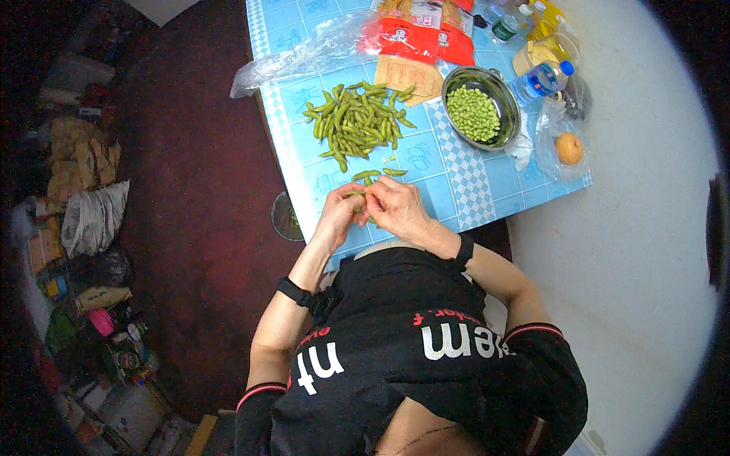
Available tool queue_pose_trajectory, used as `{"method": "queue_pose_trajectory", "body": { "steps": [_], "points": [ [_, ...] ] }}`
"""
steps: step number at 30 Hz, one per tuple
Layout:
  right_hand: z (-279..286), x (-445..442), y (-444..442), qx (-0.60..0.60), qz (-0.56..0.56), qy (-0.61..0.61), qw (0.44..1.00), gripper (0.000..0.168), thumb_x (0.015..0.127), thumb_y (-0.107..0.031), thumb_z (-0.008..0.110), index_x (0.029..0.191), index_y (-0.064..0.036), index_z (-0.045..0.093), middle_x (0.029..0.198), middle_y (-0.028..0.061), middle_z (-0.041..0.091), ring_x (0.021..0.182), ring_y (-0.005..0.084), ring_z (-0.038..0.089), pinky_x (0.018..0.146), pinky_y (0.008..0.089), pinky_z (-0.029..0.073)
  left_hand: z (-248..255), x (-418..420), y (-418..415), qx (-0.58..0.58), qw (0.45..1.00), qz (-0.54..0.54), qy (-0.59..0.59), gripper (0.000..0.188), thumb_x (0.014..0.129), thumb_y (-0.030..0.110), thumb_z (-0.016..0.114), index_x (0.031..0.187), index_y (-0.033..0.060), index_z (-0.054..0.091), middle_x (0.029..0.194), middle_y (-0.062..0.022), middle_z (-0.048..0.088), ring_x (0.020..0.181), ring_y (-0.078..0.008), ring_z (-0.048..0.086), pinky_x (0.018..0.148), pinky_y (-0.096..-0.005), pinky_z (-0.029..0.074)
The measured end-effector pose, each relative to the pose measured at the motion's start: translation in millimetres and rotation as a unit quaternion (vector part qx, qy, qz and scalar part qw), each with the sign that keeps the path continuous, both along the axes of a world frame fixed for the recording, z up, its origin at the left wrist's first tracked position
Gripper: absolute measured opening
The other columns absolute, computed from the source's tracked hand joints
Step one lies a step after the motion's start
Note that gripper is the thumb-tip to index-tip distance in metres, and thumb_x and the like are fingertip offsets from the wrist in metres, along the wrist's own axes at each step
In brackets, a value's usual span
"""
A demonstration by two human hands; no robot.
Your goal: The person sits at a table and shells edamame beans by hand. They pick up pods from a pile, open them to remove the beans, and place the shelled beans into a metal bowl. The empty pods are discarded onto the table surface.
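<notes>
Over the near edge of the table, my left hand (pixel 340 209) and my right hand (pixel 397 204) meet fingertip to fingertip. Between them they grip a green soybean pod (pixel 355 193), partly hidden by the fingers. Just beyond the fingers lie a loose pod (pixel 365 174) and another pod (pixel 394 171). A few shelled beans (pixel 392 159) rest on the cloth. Farther out is a heap of unshelled pods (pixel 359 122). To its right stands a steel bowl (pixel 509 97) with many shelled green beans (pixel 473 115) in it.
A blue checked tablecloth (pixel 425 154) covers the table. Red food packets (pixel 408 40) and a clear plastic bag (pixel 302 57) lie at the back. Right of the bowl are a water bottle (pixel 542 80) and an orange fruit (pixel 569 149). A bin (pixel 283 219) stands beside the table's left edge.
</notes>
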State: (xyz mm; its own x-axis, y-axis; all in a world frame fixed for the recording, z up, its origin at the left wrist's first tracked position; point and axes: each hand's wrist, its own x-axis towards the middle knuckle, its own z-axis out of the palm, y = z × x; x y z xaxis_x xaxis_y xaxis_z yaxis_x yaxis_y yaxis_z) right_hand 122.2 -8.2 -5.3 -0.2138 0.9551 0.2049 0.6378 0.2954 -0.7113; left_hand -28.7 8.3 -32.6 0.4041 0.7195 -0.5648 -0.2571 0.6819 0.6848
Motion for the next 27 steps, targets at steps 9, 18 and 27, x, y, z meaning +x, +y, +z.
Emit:
{"method": "queue_pose_trajectory", "body": {
  "steps": [9,18,27],
  "points": [
    [-16,10,34,-0.061,0.042,-0.17,0.983,0.015,0.074,-0.018,0.063,0.07,-0.004,0.057,0.072,0.0128,0.058,0.064,0.0339,0.059,0.056,0.044,0.047,-7,-39,-10,-0.024,0.999,0.006,0.043,0.022,0.092,0.023,0.052,0.086,0.0035,0.06,0.062,0.0031,0.046,0.047,-0.0046,0.037,0.039,-0.0181,0.024],
    [-46,-39,78,0.041,0.028,-0.213,0.976,0.012,0.079,-0.014,0.056,0.079,-0.002,0.058,0.077,0.0166,0.059,0.066,0.0361,0.06,0.055,0.0445,0.048,-12,-56,-6,-0.043,0.996,0.064,-0.049,0.025,0.093,0.028,0.051,0.086,0.0049,0.056,0.068,-0.0014,0.054,0.05,-0.0077,0.046,0.04,-0.0186,0.031],
    [-1,-13,29,-0.018,0.022,0.0,1.0,0.015,0.079,-0.018,0.061,0.074,-0.004,0.06,0.073,0.0135,0.06,0.063,0.0325,0.06,0.055,0.0419,0.047,-5,-28,21,-0.037,0.978,0.16,-0.127,0.016,0.088,0.014,0.058,0.093,-0.0012,0.06,0.074,-0.0028,0.058,0.058,-0.0063,0.052,0.046,-0.0163,0.038]
  ]
}}
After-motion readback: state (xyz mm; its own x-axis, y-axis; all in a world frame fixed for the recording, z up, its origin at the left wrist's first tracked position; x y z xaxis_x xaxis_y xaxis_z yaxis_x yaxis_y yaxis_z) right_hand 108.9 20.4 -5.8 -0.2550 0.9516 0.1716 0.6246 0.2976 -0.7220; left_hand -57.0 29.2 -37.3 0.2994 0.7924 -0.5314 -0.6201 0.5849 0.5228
